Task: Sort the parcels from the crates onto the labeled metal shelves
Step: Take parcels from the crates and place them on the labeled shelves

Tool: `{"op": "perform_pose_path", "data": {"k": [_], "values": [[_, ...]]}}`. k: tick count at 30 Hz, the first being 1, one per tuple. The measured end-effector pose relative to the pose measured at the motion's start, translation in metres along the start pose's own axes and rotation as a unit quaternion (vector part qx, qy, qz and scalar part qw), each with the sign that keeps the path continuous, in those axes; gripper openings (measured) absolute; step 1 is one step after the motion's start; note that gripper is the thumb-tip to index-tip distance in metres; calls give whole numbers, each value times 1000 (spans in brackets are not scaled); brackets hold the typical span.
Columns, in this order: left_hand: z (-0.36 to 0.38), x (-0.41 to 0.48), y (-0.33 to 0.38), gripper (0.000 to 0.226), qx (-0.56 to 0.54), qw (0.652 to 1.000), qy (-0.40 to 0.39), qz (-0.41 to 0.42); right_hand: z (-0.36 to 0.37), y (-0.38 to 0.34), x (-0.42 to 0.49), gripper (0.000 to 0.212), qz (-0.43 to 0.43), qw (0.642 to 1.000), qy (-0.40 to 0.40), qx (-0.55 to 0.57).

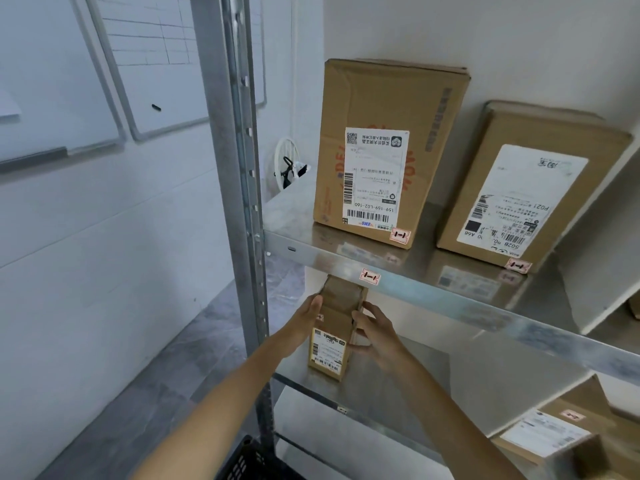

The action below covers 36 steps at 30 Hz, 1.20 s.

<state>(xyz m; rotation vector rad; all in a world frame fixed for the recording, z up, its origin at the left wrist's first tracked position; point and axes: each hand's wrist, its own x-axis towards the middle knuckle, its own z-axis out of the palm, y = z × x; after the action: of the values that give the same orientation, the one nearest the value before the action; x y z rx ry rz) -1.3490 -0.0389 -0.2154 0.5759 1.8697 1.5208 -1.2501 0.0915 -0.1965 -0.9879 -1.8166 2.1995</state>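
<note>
Down at the bottom edge, a corner of a black crate (239,460) pokes in beside the steel post (242,188), and both bare forearms reach up past it. Left hand (304,322) and right hand (372,329) clamp a small cardboard box (332,336) between them, fingers (367,311) curled round its sides, left palm flat against the left face. That box stands upright on the middle shelf (433,368), just right of the post, its top tucked under the lip of the upper shelf (467,306). A pink tag (370,277) sits on that lip straight above it. Up on the upper shelf, a big box (388,150) stands nearest the post, a second box (530,188) leaning further right, each with a white label and a pink tag. Far from the post, low right, another parcel (554,434) lies on the bottom level. Left of the post, a whiteboard (156,64) hangs on the wall.
</note>
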Motion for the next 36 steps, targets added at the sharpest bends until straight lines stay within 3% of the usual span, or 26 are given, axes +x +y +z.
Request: {"op": "perform_pose_path", "data": {"k": [6, 8, 12, 14, 18, 22, 28, 36], "values": [[4, -14, 10, 58, -22, 999, 45, 13, -5, -6, -20, 29, 13, 998, 51, -39], [7, -20, 8, 62, -31, 998, 60, 19, -12, -4, -25, 34, 10, 997, 72, -30], [19, -55, 18, 32, 23, 990, 133, 32, -23, 13, -30, 45, -16, 993, 113, -16], [29, -79, 25, 31, 51, 986, 155, 41, -25, 20, -41, 45, -30, 993, 111, -2], [31, -110, 8, 28, 43, 978, 202, 34, -22, 33, -73, 42, -72, 994, 81, -6], [36, -160, -13, 53, 9, 968, 249, 25, -15, 52, -109, 47, -86, 996, 28, 1], [76, -272, -49, 32, -101, 921, 374, 41, -16, 96, -203, 47, -61, 987, -148, 4], [149, -437, -118, 46, -176, 866, 461, -88, -21, 188, -306, 51, 29, 962, -262, -72]]}}
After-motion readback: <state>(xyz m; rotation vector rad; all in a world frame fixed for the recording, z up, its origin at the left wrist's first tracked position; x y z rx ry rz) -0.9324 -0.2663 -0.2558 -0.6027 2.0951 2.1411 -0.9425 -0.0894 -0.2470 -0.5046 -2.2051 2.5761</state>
